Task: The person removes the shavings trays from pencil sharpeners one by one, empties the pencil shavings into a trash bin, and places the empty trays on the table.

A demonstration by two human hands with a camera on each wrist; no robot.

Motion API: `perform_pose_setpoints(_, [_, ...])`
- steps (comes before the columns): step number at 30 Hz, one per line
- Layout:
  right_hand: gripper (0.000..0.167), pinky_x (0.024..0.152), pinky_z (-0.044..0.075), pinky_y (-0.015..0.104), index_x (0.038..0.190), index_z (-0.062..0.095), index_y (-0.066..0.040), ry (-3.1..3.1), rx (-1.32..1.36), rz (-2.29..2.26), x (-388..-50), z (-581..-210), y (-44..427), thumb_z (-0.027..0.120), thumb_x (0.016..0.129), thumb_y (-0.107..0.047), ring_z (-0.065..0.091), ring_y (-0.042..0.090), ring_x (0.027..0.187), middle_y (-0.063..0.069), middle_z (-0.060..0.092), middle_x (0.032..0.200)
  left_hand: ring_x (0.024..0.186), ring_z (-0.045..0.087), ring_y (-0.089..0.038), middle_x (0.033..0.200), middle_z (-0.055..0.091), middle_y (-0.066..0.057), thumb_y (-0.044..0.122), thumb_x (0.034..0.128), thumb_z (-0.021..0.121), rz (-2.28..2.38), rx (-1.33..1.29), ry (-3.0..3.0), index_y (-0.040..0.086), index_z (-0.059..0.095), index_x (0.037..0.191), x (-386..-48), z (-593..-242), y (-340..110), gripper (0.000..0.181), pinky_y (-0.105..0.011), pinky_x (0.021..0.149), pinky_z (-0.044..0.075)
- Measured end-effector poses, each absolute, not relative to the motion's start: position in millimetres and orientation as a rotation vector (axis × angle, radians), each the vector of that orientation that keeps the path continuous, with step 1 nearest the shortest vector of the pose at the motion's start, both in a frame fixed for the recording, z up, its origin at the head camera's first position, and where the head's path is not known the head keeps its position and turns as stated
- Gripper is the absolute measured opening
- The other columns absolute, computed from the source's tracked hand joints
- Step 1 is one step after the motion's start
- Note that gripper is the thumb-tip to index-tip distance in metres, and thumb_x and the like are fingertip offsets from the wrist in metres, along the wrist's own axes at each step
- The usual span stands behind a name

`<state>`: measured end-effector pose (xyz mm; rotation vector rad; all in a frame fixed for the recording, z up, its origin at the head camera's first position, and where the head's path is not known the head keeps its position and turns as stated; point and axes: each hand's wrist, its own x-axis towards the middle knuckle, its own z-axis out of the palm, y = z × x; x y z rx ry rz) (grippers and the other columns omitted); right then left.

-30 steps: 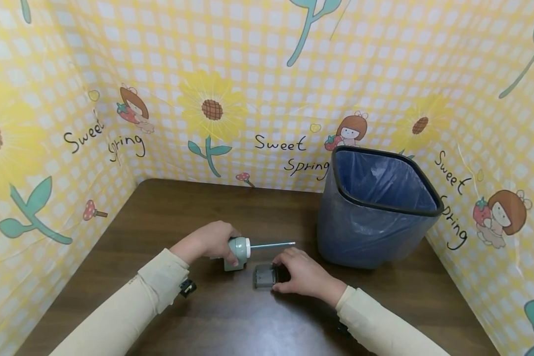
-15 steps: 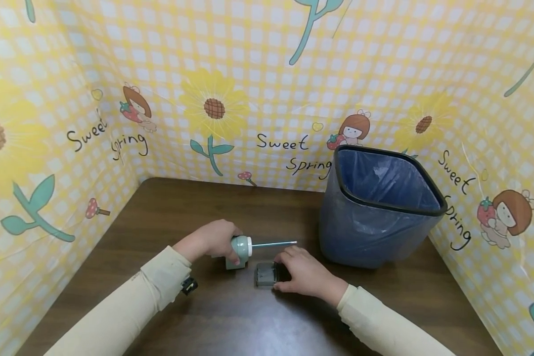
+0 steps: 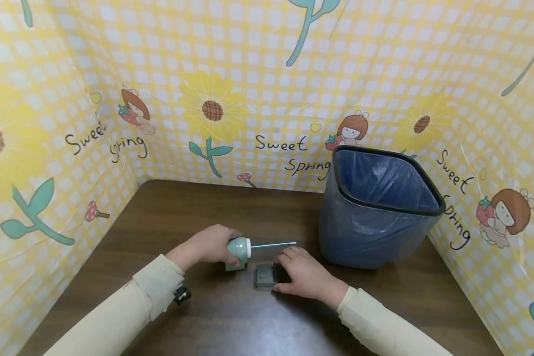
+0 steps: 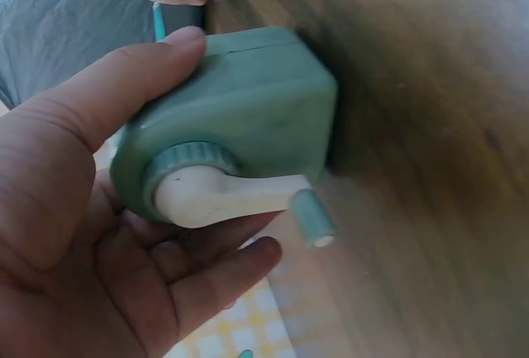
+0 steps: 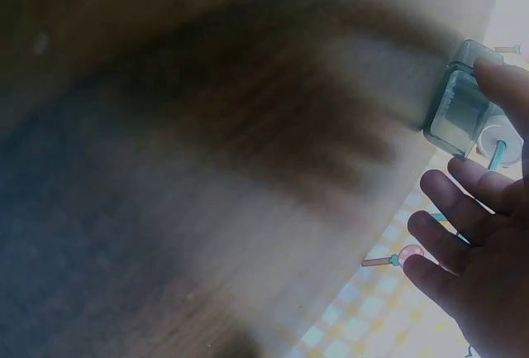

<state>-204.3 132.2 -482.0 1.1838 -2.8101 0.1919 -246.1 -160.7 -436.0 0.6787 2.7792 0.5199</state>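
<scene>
In the head view, my left hand (image 3: 206, 243) grips a green pencil sharpener (image 3: 238, 253), which lies with its white front ring facing right. A teal pencil (image 3: 273, 245) sticks out of that ring. The left wrist view shows the pale crank (image 4: 240, 197) with its green knob, clear of my fingers, while my thumb presses the body. My right hand (image 3: 307, 274) holds a translucent grey box (image 3: 264, 276), like a shavings drawer, by its right end, thumb and fingers at opposite sides. The box sits on the table just right of the sharpener, apart from it.
A bin (image 3: 365, 232) lined with a blue-grey bag stands at the right rear, close beyond my right hand. The brown wooden table (image 3: 196, 202) is walled by a yellow checked cloth (image 3: 267, 109) at the back and both sides.
My left wrist has shifted slightly left and the hand has turned a little on the sharpener. Sharpener, pencil, grey box and right hand stay nearly still.
</scene>
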Motion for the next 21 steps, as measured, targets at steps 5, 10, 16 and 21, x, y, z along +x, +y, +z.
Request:
perform_pose_setpoints(5, [0.059, 0.108, 0.044, 0.039, 0.123, 0.066, -0.014, -2.789, 1.2, 0.166, -204.5, -481.6, 133.6, 0.075, 0.086, -0.059, 0.055, 0.018, 0.117, -0.002, 0.062, 0.116, 0.083, 0.06, -0.013, 0.107, 0.07, 0.001, 0.038, 0.0762, 0.089, 0.567, 0.686, 2.775, 0.01, 0.063, 0.136, -241.1, -436.4, -162.9, 0.071, -0.033, 0.07, 0.052])
perform_pose_setpoints(10, [0.06, 0.108, 0.043, 0.039, 0.123, 0.065, -0.015, -2.775, 1.209, 0.143, -204.4, -479.5, 134.0, 0.075, 0.086, -0.061, 0.055, 0.018, 0.116, -0.003, 0.061, 0.116, 0.084, 0.06, -0.013, 0.107, 0.069, 0.001, 0.036, 0.0778, 0.088, 0.573, 0.697, 2.78, 0.009, 0.062, 0.136, -239.4, -435.5, -161.6, 0.069, -0.034, 0.072, 0.053])
perform_pose_setpoints(16, [0.06, 0.111, 0.041, 0.041, 0.122, 0.066, -0.015, -2.742, 1.225, 0.122, -202.7, -477.6, 134.9, 0.076, 0.085, -0.061, 0.055, 0.019, 0.118, -0.002, 0.061, 0.116, 0.09, 0.062, -0.014, 0.112, 0.069, -0.003, 0.032, 0.0793, 0.087, 0.589, 0.68, 2.777, 0.006, 0.059, 0.138, -237.0, -434.7, -159.9, 0.07, -0.037, 0.076, 0.054])
perform_pose_setpoints(21, [0.061, 0.114, 0.039, 0.041, 0.122, 0.065, -0.015, -2.689, 1.254, 0.061, -200.6, -479.0, 136.8, 0.076, 0.084, -0.062, 0.056, 0.019, 0.118, -0.002, 0.062, 0.115, 0.097, 0.063, -0.017, 0.119, 0.067, -0.005, 0.032, 0.0815, 0.086, 0.619, 0.676, 2.777, 0.008, 0.055, 0.141, -234.5, -438.3, -157.6, 0.072, -0.041, 0.081, 0.055])
